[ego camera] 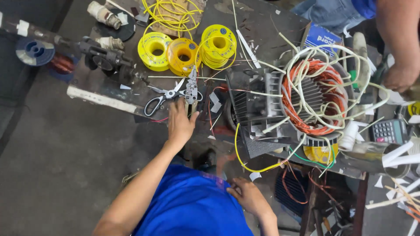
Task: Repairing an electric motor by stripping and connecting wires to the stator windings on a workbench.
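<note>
Stator (313,96) sits right of centre on bench (109,101), copper coils in the core, white sleeving looped through and sticking out loose; 1 yellow lead (245,162) hangs off the near edge. Judged: winding in place, leads not yet tidied. Left hand (180,122) reaches far, fingers spread flat, tips touching pliers (191,87), not closed on them. Scissors (164,97) just left. Right hand (247,195) near, loosely curled, holding nothing. 3 yellow spools (183,49) far.
</note>
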